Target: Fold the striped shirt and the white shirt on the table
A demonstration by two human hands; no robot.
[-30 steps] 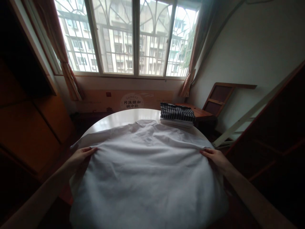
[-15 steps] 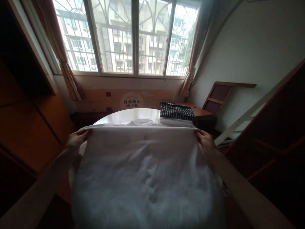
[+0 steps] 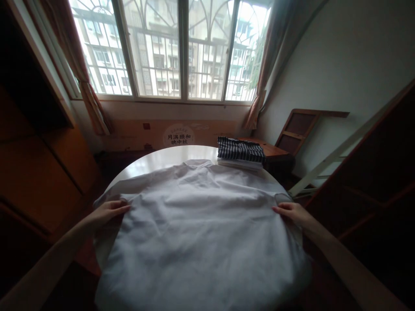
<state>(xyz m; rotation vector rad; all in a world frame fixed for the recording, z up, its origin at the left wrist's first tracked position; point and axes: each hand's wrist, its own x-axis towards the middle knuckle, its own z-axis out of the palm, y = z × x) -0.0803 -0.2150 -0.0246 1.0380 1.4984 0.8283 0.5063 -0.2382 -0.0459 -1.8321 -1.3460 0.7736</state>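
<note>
A white shirt (image 3: pixel 197 229) lies spread over the round white table (image 3: pixel 152 157), its collar towards the window and its lower part hanging over the near edge. My left hand (image 3: pixel 112 211) pinches the shirt at its left side, below the sleeve. At the right side my right hand (image 3: pixel 292 212) pinches it at about the same height. Wrinkles run across the upper part of the cloth. Beyond the shirt, at the table's back right, a black-and-white striped folded garment (image 3: pixel 240 149) rests on folded white cloth (image 3: pixel 240 164).
A wooden chair (image 3: pixel 296 129) stands behind the table at the right, beside a brown wooden surface (image 3: pixel 269 149). White ladder-like rails (image 3: pixel 327 166) lean at the right. An orange cabinet (image 3: pixel 35 172) is on the left; a barred window (image 3: pixel 181 52) is ahead.
Both hands have come down and nearer to me. The shirt's raised, taut edge has dropped, and the collar and shoulders now show flat on the table.
</note>
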